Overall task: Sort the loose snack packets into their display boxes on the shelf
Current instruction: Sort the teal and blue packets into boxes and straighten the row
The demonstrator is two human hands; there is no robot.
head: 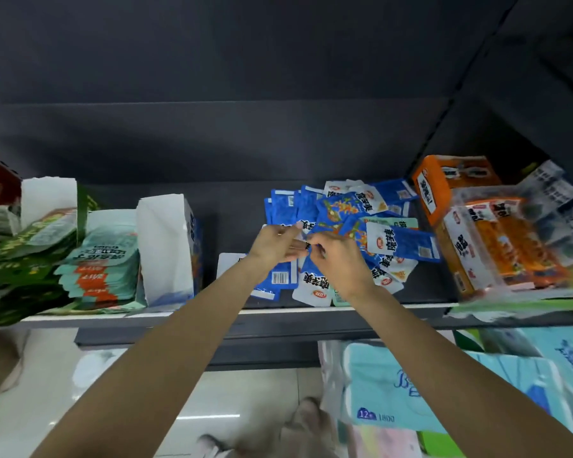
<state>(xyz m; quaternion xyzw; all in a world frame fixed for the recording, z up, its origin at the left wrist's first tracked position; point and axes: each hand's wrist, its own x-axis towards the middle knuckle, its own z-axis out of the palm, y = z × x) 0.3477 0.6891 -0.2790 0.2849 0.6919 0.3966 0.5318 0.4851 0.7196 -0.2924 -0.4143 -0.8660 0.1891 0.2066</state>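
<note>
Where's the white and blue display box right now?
In the head view, the white and blue display box stands on the shelf left of centre, between the teal packets and the blue packet pile.

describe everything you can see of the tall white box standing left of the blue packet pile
The white box looks like thin cardboard and stands upright on the dark shelf, slightly tilted, its top open. Its broad face is plain white; a narrow side shows blue print with some orange. Teal packets lean against its left side. A bare gap separates it from the blue packets. Neither hand touches it.
</note>
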